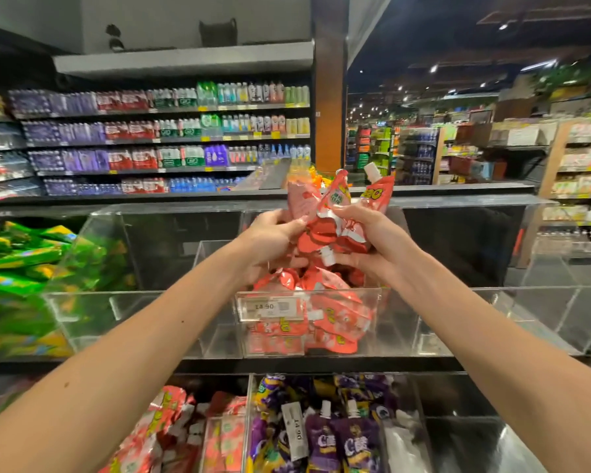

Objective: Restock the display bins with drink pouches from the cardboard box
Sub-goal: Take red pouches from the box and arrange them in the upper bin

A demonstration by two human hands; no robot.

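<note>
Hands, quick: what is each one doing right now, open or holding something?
Left hand: grips the bunch of red drink pouches.
Right hand: grips the same bunch from the other side.

**Blurred, Cut, Hidden**

At 9 o'clock the green pouches [21, 268] are blurred and cut by the edge; at 6 o'clock the purple pouches [352, 445] are cut too. The red pouches [319, 233] hide some fingers of the left hand [270, 237] and right hand [372, 233].

Shelves of bottled drinks [164, 138] lined the back, an orange pillar [328, 107] stood beside them, and spotlights [434, 68] dotted what seemed a dark ceiling [458, 32].
</note>
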